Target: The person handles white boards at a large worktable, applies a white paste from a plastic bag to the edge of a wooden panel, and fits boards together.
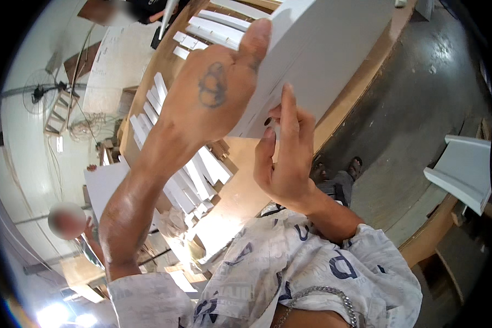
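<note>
A large white panel (333, 52) slants up from the middle of the view toward the upper right. My left hand (213, 90), with a dark tattoo on its back, is at the panel's left edge. Its thumb points up over the white face, while its other fingers are hidden behind the hand. Low on the panel, my right hand (290, 150) has its index finger stretched out along the surface, with thumb and fingers apart. Between thumb and a bent finger shows a small dark oval spot (268, 121); whether it is a hole or a loose piece I cannot tell.
White strips (188, 183) lie in rows on a wooden table (246, 164) to the left. A white moulded piece (459, 172) rests at the far right, beyond the grey floor (399, 136). Other people are at the left and top left; one is beside a white board (106, 183).
</note>
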Demonstrator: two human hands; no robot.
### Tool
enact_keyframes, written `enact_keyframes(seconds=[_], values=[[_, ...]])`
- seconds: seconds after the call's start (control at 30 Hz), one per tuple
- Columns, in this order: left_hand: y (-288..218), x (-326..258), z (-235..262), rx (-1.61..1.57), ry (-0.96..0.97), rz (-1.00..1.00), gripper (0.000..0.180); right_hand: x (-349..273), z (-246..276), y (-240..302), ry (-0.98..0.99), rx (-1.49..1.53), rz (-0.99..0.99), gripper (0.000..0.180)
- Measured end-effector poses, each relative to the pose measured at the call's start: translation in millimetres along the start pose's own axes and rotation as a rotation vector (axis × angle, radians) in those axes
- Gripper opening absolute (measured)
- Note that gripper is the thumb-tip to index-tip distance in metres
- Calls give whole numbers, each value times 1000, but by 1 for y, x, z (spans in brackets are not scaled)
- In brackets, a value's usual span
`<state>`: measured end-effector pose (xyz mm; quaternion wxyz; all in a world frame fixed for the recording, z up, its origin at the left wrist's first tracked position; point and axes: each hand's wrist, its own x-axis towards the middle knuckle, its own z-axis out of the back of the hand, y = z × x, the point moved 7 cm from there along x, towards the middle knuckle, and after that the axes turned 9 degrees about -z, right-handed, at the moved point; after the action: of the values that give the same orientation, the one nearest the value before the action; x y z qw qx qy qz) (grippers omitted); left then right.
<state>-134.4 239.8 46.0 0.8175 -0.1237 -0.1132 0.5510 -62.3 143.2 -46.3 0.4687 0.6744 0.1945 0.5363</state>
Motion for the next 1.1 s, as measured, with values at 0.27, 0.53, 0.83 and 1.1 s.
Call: enact_keyframes(seconds=[0.27, 0.53, 0.83, 1.1], values=[[-15, -9, 7, -49, 162, 5, 71, 16, -5, 6, 80, -133, -18, 59], [-14, -7, 5, -222, 279, -105, 68, 10, -8, 15, 144, -173, 102, 65], [-20, -9, 8, -31, 157, -455, 42, -3, -12, 33, 218, -294, 122, 62], [-23, -20, 27, -188, 151, -346, 56, -10, -13, 48, 307, -334, 171, 60]])
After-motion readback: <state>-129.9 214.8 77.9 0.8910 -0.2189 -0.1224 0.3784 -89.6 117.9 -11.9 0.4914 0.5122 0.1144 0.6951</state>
